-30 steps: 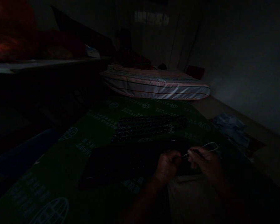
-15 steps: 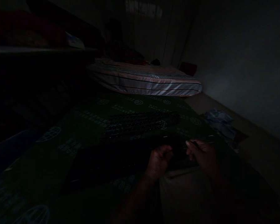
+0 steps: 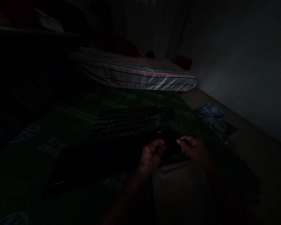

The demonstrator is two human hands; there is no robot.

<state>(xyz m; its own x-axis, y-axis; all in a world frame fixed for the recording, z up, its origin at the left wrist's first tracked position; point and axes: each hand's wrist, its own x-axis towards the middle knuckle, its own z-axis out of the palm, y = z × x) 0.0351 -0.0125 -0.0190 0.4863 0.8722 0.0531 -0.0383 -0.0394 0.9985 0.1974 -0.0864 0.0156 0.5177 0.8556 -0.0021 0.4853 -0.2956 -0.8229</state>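
Note:
The room is very dark. My left hand (image 3: 151, 155) is curled shut just above a flat black object (image 3: 103, 162) lying on a green printed cloth (image 3: 67, 125). My right hand (image 3: 194, 147) is beside it, fingers pinched on a thin dark tool that I cannot make out. The two hands are a short gap apart. A row of dark keys or small parts (image 3: 131, 118) lies on the cloth beyond them.
A striped mattress (image 3: 135, 73) lies on the floor at the back. Crumpled pale blue cloth (image 3: 212, 116) sits on the floor at the right by the wall. Dark furniture fills the left side.
The view has shifted right and down. A pale wire loop seen at my right hand a second ago no longer shows. Both hands stay close together.

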